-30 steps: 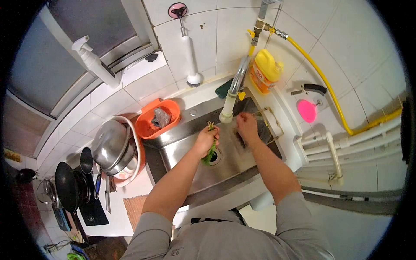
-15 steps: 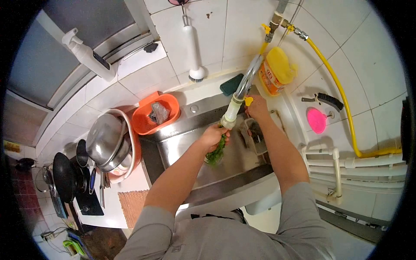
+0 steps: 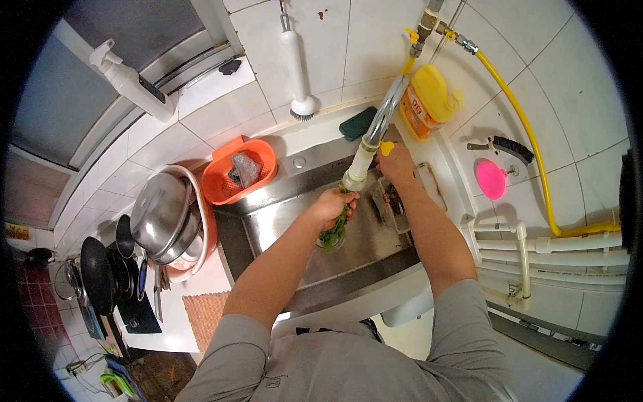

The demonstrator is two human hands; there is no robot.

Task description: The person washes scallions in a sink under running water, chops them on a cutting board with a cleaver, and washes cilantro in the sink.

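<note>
Below the pale spout of the faucet (image 3: 362,161), my left hand (image 3: 330,208) is closed around a bunch of leafy greens (image 3: 333,234). The leaves hang down over the steel sink (image 3: 305,258). My right hand (image 3: 396,164) is at the faucet's yellow tap handle (image 3: 386,148), with fingers curled against it and partly hidden. Under my right forearm a clear plastic container (image 3: 390,208) with dark bits in it sits at the sink's right side.
An orange basket (image 3: 268,167) holding a grey scouring pad stands at the sink's back left. Left of it, metal bowls (image 3: 161,211) are stacked in a tub. A dark green sponge (image 3: 358,124) and a yellow detergent jug (image 3: 426,104) are behind the faucet. White pipes (image 3: 556,248) run along the right.
My right hand has moved up slightly to the yellow tap handle, which has turned a little. My left hand still holds the greens under the spout, slightly lower.
</note>
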